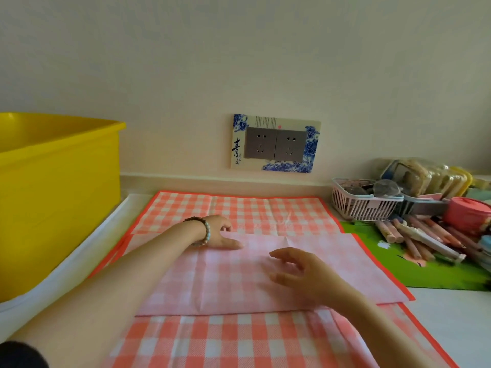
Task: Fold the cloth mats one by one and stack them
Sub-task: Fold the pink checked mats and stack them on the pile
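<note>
An orange-and-white checked cloth mat (265, 212) lies spread on the counter, reaching from the wall to the near edge. A folded mat (212, 282), its paler underside up, lies across the middle of it. My left hand (218, 233), with a bead bracelet at the wrist, rests on the folded mat's far left edge with its fingers curled down. My right hand (300, 272) hovers over or lightly touches the middle of the folded mat, fingers spread and relaxed.
A big yellow plastic tub (58, 181) stands at the left on a white ledge. At the right are a pink basket (364, 205), wrapped items, several pens (419, 240), a red lidded pot (467, 213) and a green mat (414, 269). A wall socket plate (275, 143) is behind.
</note>
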Demonstrator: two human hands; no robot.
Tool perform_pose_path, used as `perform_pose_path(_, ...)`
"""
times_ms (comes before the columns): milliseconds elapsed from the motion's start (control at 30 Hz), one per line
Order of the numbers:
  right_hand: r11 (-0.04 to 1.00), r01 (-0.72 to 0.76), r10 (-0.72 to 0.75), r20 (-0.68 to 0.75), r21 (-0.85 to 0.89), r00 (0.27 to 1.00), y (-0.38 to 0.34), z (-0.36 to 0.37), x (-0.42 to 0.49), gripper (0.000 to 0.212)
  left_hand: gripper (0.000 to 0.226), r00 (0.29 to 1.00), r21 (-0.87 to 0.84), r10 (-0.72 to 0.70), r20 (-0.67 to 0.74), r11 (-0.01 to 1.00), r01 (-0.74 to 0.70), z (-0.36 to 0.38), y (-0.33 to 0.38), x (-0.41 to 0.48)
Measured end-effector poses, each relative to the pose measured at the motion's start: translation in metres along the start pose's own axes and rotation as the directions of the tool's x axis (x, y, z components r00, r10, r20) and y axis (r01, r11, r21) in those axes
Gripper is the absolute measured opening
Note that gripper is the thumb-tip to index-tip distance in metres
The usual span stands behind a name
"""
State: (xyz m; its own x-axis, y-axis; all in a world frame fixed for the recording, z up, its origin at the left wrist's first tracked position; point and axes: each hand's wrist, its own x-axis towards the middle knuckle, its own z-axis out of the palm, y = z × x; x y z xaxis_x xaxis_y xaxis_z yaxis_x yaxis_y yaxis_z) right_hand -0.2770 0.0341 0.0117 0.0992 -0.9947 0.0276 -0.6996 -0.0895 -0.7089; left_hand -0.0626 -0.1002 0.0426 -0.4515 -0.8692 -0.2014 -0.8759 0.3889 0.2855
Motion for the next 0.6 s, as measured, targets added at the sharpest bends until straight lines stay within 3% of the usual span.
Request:
perform_pose_path(133, 1.0, 0.0, 0.0, -0.025, 0.019, 1.0, -0.003, 0.0, -0.001, 0.041, 0.043, 0.997, -0.02, 0.057, 0.049, 0.998, -0.056, 0.0, -0.004, -0.006)
perform_pose_path(367, 0.998, 0.034, -0.027, -0.11, 0.057, 0.994, -0.011, 0.0, -0.005, 0.032, 0.039, 0.987, -0.294, 0.156, -0.021, 0.943, -0.155, 0.006, -0.016, -0.033)
perform_pose_path(467, 0.993, 0.036, -0.017, -0.175, 0.109, 0.984, -0.012, -0.001, -0.007, 0.034, 0.009, 0.978, -0.44, 0.157, -0.137, 0.875, -0.202, 0.009, -0.025, -0.043)
perform_pose_path(600, 0.965, -0.001, 0.068, -0.245, 0.26, 0.967, -0.016, 0.0, -0.014, 0.053, 0.025, 0.941, -0.607, -0.006, -0.338, 0.766, -0.213, 0.018, -0.037, -0.058)
